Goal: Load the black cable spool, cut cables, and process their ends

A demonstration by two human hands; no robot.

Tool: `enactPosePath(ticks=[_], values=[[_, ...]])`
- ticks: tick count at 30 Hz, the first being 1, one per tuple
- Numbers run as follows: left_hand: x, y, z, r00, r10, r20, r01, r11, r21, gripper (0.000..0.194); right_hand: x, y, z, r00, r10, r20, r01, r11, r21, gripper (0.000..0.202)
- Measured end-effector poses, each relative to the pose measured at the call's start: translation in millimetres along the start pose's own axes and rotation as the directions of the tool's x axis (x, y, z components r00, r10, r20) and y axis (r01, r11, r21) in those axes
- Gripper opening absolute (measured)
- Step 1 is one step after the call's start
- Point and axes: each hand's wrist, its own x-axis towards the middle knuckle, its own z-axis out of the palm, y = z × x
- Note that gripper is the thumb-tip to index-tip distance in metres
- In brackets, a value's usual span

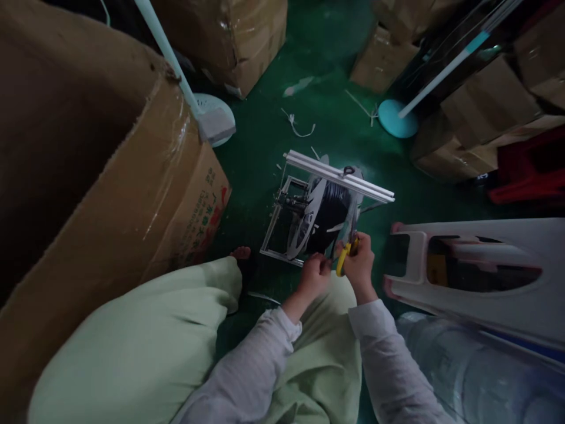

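Yellow-handled scissors (pixel 343 259) are gripped in my right hand (pixel 362 268), their blades pointing away from me toward a reel. My left hand (pixel 314 275) is closed just left of the scissors, fingers pinched together at the reel's near edge. What it pinches is too dark and small to make out, perhaps a cable end. The reel carries wound black cable (pixel 330 212) between pale side discs (pixel 306 219). It sits in an aluminium frame (pixel 270 235) on the floor, and a thick metal bar (pixel 318 167) crosses above it.
A large open cardboard box (pixel 176 200) stands at left, with more boxes (pixel 260 44) behind. At right are a white plastic stool (pixel 477 229), a clear water jug (pixel 463 365) and a pole with a round blue base (pixel 397 119). White strap scraps (pixel 302 132) litter the green floor (pixel 260 126).
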Motion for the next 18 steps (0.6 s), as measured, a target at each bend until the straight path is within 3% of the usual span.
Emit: enactPosePath(ticks=[3,6,8,12,18], values=[[-11,21,-14.5,0.984,-0.096,0.149,0.113,0.987,-0.112,0.021,-11,10,0,0.999,0.019,0.026,-0.022,0.994,0.110,0.045],[-22,52,-31.9,0.930,-0.186,0.316,0.251,0.951,-0.179,0.026,-25,14,-4,0.998,0.058,0.032,-0.065,0.944,0.323,0.047],[-28,74,-42.9,0.899,-0.235,0.369,0.318,0.931,-0.180,0.025,-33,10,-10,0.992,0.129,0.009,-0.118,0.876,0.467,0.047],[-42,122,-65.7,0.864,-0.307,0.399,0.408,0.892,-0.196,0.019,-49,-17,-29,0.931,0.365,0.014,-0.296,0.734,0.612,0.045],[-80,205,-98.3,0.792,-0.396,0.464,0.541,0.808,-0.232,0.019,-77,-81,-70,0.794,0.571,0.209,-0.577,0.596,0.559,0.053]])
